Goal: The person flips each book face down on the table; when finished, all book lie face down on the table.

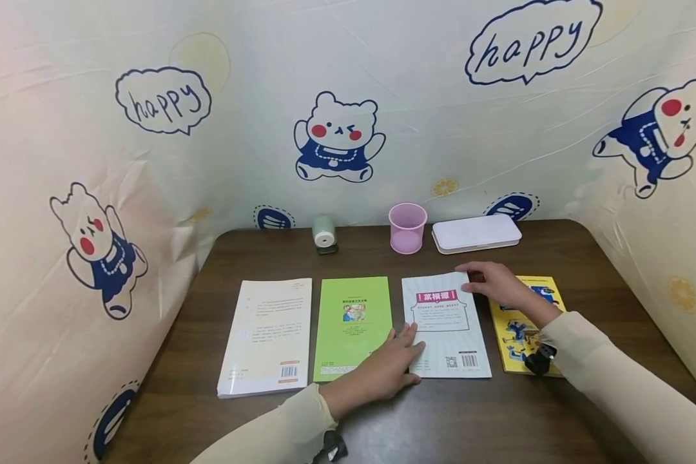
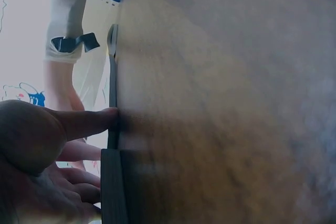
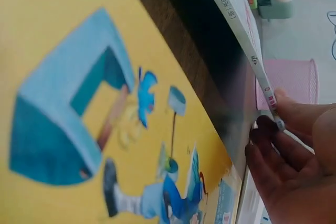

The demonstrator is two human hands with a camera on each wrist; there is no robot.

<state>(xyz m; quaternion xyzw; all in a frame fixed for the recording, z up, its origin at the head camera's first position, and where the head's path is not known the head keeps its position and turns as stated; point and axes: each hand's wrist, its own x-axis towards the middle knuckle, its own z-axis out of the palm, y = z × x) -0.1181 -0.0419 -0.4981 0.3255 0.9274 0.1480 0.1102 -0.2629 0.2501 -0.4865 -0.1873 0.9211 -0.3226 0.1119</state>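
A pale blue-white book (image 1: 449,351) with a pink title band lies back cover up, right of the middle. My right hand (image 1: 495,283) pinches its upper right corner, thumb on the cover; in the right wrist view the fingers (image 3: 270,153) are at the underside of the corner, and the book's spine edge (image 3: 236,19) slants upward. At its lower left edge rests my left hand (image 1: 385,367), fingers spread and fairly straight, overlapping the green book (image 1: 336,341) in the head view. My left thumb (image 2: 86,123) touches the table beside a book edge in the left wrist view.
A thick cream book (image 1: 263,354) lies at the left. Partly under my right forearm is a yellow picture book (image 1: 522,335). Along the back stand a green pencil sharpener (image 1: 323,232), a pink mesh cup (image 1: 408,232) and a white case (image 1: 475,233). A printed curtain (image 1: 238,161) encloses the table.
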